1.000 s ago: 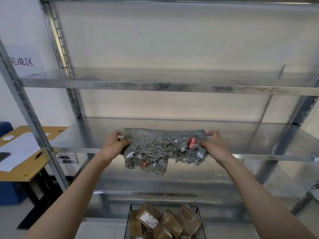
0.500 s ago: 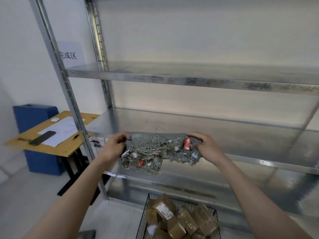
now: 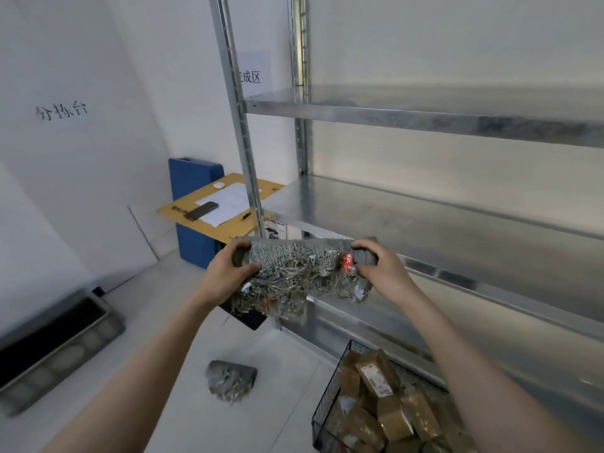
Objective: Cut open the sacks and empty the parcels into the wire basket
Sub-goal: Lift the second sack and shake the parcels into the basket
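Steel shelving (image 3: 425,220) stood behind as the left hand (image 3: 228,273) and right hand (image 3: 384,273) clamped curled fingers on a folded grey sack (image 3: 300,273) stretched between them; parcels (image 3: 376,377) lay in the wire basket (image 3: 330,385) below the right fingers.

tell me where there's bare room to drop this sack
The middle shelf behind the sack held by the left hand and right hand is bare along its length. So is the floor between the folded sack and the basket. Crowded: the basket, heaped with parcels, and the desk with paper and a phone.
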